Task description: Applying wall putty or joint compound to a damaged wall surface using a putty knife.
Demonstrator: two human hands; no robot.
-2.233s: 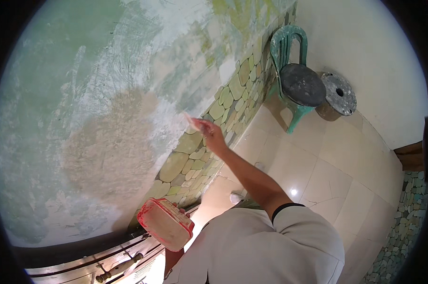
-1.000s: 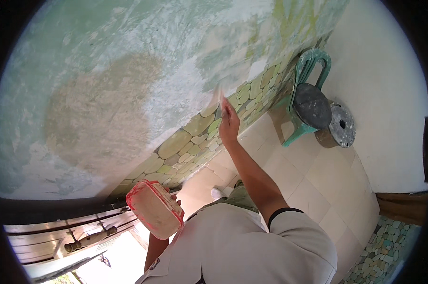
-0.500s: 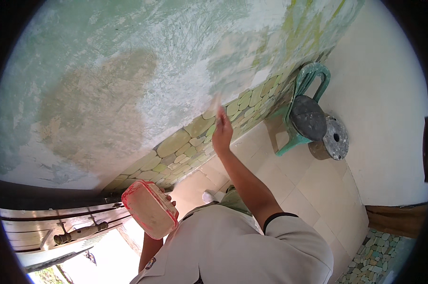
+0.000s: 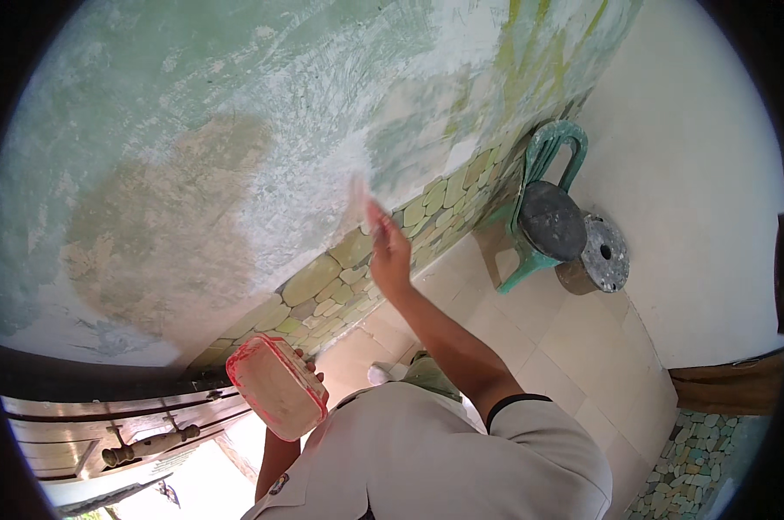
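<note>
My left hand [image 4: 312, 364] grips the side of a rectangular plastic tub [image 4: 279, 390] with a red-smeared rim. Whitish paste coats the inside of the tub, which is tilted so its opening shows. My right hand [image 4: 388, 247] is raised at the low part of the wall, its fingers closed on a thin, pale blade-like tool [image 4: 357, 192]. Motion blurs that tool, so its exact kind is unclear. In front of it, the green wall [image 4: 314, 147] is smeared with white and beige patches. Whether the blade touches the wall, I cannot tell.
Below the smeared area runs a band of greenish stone cladding [image 4: 349, 269]. A green plastic chair [image 4: 522, 269] bearing a dark round lid [image 4: 548, 221] stands to the right, beside a paint-spotted bucket [image 4: 604, 253]. A wooden door with a handle [image 4: 149, 444] is at lower left.
My right hand has swept left along the wall with the blade-like tool. The view has shifted slightly; my left hand keeps holding the tub in nearly the same place.
</note>
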